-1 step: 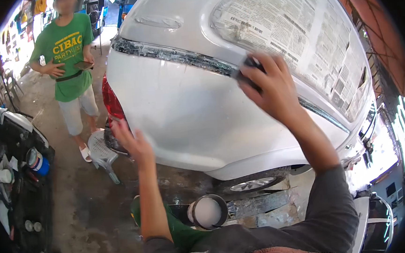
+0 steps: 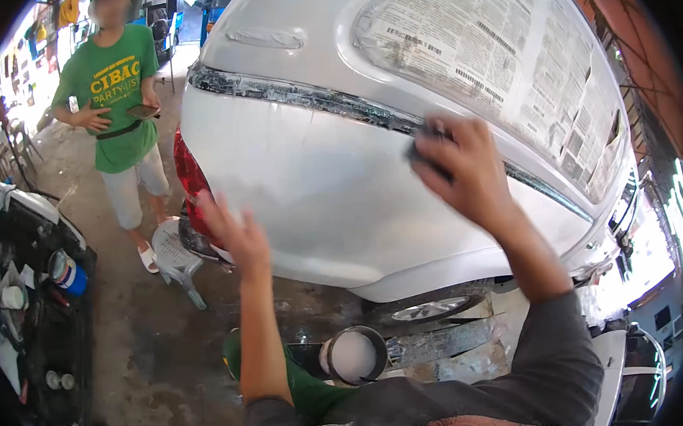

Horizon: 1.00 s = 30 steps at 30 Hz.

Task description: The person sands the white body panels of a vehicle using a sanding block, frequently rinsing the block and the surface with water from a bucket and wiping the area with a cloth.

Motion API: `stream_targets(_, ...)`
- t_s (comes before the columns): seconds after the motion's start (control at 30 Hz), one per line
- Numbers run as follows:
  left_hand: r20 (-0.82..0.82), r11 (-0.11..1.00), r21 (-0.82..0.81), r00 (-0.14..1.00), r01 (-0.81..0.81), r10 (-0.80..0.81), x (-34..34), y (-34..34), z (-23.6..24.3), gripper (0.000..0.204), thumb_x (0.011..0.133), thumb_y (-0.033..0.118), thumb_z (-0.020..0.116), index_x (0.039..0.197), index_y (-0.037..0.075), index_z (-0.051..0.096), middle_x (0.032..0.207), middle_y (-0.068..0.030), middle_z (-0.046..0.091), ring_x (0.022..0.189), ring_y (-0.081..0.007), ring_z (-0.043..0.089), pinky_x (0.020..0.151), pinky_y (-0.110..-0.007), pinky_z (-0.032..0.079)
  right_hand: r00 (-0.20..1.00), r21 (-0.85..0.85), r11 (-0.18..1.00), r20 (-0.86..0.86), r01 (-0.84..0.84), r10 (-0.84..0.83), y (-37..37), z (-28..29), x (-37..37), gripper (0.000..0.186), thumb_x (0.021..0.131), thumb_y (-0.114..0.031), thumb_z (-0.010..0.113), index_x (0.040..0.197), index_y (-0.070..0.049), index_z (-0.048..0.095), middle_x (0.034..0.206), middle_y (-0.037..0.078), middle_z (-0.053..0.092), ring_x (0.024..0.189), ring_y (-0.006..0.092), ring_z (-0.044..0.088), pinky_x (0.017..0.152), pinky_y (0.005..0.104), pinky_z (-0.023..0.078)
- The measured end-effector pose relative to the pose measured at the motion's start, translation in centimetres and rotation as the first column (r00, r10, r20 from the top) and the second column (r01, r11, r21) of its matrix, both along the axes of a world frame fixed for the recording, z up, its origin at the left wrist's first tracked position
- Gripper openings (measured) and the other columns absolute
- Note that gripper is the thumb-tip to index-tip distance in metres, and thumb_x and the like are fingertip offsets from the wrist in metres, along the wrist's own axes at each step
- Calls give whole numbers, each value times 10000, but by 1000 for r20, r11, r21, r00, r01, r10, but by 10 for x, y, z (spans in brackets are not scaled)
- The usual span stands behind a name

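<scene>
A white car body point(image 2: 317, 207) with dull grey patches fills the middle of the view. My right hand point(image 2: 469, 172) is closed around a small dark pad point(image 2: 431, 155), blurred by motion, at the side panel just under the dark, scuffed trim strip point(image 2: 302, 97). Fingers partly cover the pad, so its exact kind does not show. Beside the red tail light point(image 2: 188, 164), my left hand point(image 2: 242, 240) has its fingers spread, somewhat smeared, and holds nothing. Whether it touches the panel I cannot tell.
Newspaper point(image 2: 456, 39) masks the side window. Below the car, a bucket point(image 2: 354, 354) of cloudy liquid stands near the wheel point(image 2: 431, 309). At left are a plastic stool point(image 2: 176, 248), a person in a green shirt point(image 2: 115, 86) and a blue-and-white can point(image 2: 68, 272).
My right hand has moved slightly down and right with the dark pad, from the trim strip toward the panel under it. My left hand has shifted a little rightward.
</scene>
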<state>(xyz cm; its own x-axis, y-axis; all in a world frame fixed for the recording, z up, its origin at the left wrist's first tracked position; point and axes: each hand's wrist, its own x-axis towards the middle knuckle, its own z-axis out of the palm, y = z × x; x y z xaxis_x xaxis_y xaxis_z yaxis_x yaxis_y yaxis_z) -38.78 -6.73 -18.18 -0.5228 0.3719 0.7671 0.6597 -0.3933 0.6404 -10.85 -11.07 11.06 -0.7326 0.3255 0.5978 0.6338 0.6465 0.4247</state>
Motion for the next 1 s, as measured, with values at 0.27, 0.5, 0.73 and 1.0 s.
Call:
stream_targets(0.27,-286,995,-100,957,16,-45,39,45,193,752,1051,393,478,1543,-116,225,1638,-337,121,1543,-462,72,1242,-557,54,893,-808,496,80,319,-443,-109,-322,163,323,831,-325,763,1037,-80,718,1127,158,674,1045,380,594,943,478,463)
stream_targets(0.5,-328,968,-192,940,-164,94,60,81,206,866,1036,508,425,1537,-155,184,1637,-351,100,1556,-427,60,1243,-554,10,682,-861,-235,503,452,-530,-265,-499,304,420,842,-394,749,1018,-13,736,933,173,741,844,335,714,805,465,565)
stream_targets(0.73,-266,983,-162,963,-88,43,111,70,221,874,1035,504,434,1529,-170,180,1619,-381,111,1547,-449,82,1248,-543,40,629,-832,-415,551,368,-548,-285,-519,316,403,878,-429,710,1068,-75,751,1029,150,750,1010,341,699,914,463,536)
stream_targets(1.0,-387,979,-206,918,1,-83,152,49,208,863,1039,517,424,1530,-159,207,1634,-339,143,1550,-443,71,1239,-559,-5,626,-934,-267,358,239,-693,-232,-510,287,461,799,-403,764,1103,-58,738,1058,181,744,1024,364,701,883,472,547)
